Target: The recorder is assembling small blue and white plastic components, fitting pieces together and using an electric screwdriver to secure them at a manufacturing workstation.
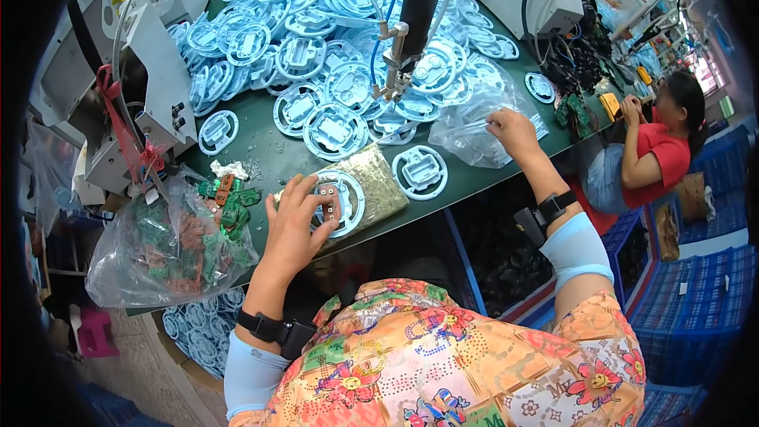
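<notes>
My left hand [294, 217] is closed, thumb and fingers about a small brown circuit board [333, 202]. That board lies in a light blue plastic ring part [355, 190], which rests on a block wrapped in clear tape [384, 183]. Over at the right, my right hand [514, 134] has its fingers pinched together at a clear plastic bag [466, 136] holding thin light-coloured pieces. What the fingertips hold there is too small to make out. Another ring part [419, 172] lies on the table just right of the block.
A large heap of light blue ring parts [316, 24] covers the far table. Above it hangs a black tool column with metal fittings [393, 71]. Green and brown boards fill a clear bag [178, 245] at left, near loose screws [254, 168]. A person in red [660, 154] sits at right.
</notes>
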